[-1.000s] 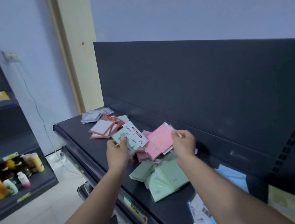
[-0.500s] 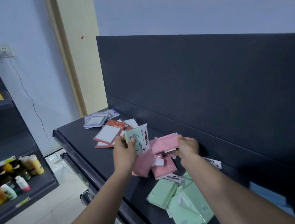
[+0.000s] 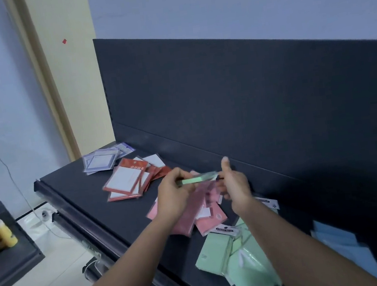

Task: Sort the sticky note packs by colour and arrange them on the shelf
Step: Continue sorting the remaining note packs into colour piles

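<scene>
Above the pink packs [image 3: 210, 221] on the shelf [image 3: 89, 190] | your left hand [image 3: 175, 196] fingers pinch a green sticky note pack [image 3: 198, 179] edge-on | right hand [image 3: 235, 185] fingers loose, thumb raised, holding nothing | risk: the thin pinch may slip, dropping green among pink.

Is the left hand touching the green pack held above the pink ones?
Touching. The head view shows the left hand pinching one end of the green pack.
</scene>
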Available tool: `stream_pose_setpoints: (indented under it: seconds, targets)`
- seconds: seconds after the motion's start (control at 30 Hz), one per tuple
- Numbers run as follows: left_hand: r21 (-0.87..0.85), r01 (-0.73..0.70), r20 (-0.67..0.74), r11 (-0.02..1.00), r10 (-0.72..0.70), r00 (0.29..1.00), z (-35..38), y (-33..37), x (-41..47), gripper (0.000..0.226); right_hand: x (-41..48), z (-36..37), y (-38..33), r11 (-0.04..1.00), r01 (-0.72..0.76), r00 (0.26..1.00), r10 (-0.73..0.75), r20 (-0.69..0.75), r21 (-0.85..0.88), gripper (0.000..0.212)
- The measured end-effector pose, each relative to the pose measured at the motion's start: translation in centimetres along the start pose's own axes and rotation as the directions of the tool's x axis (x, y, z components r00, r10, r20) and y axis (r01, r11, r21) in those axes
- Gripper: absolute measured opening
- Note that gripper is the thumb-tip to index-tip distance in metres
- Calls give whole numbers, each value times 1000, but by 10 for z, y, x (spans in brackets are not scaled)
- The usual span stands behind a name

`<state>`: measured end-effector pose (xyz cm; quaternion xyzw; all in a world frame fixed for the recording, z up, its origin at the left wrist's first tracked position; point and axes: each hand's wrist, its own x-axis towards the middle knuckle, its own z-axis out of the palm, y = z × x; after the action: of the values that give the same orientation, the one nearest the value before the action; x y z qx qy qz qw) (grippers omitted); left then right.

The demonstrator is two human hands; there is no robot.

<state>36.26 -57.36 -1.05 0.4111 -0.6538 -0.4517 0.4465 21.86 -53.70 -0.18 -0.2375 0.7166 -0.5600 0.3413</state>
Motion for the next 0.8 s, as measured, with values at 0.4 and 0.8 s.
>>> stream_pose_setpoints:
  seconds: [0.4,0.8]
  targets:
    - [-102,97,328,990,-59,943,42,-9,-33,28,-33,-70,33,996,34,988,-47,-147,-88,24]
    - [141,14,483,990,-81,872,80,-9,-52,15,-60,-111,68,734,-25,952,-189,-240,-678,36]
